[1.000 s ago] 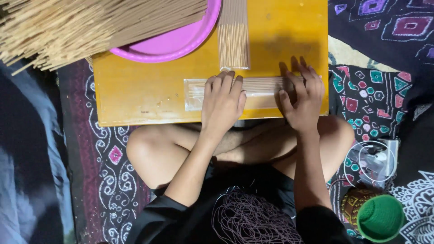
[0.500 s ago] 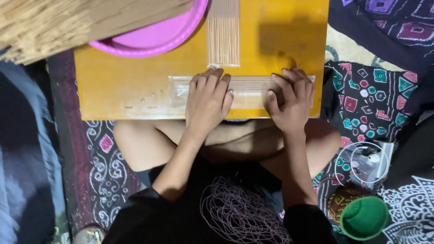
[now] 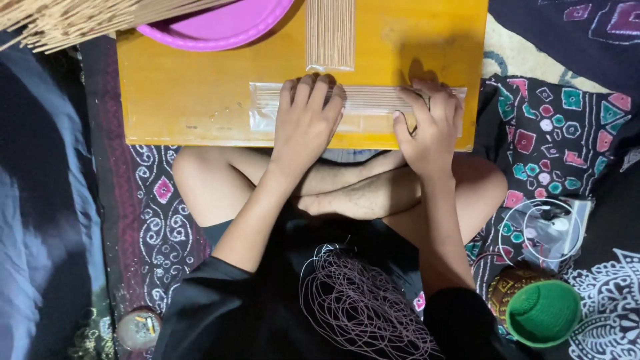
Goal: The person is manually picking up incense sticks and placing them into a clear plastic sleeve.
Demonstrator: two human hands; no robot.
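2 hands | left hand, right hand flat, open, pressing stick packet

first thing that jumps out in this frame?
The yellow board across the person's lap stands out, with both hands pressed flat on a clear packet of thin sticks lying along its near edge: left hand near the middle, right hand toward the right end. Behind them a second stick packet lies crosswise, beside a purple basin at the top left.
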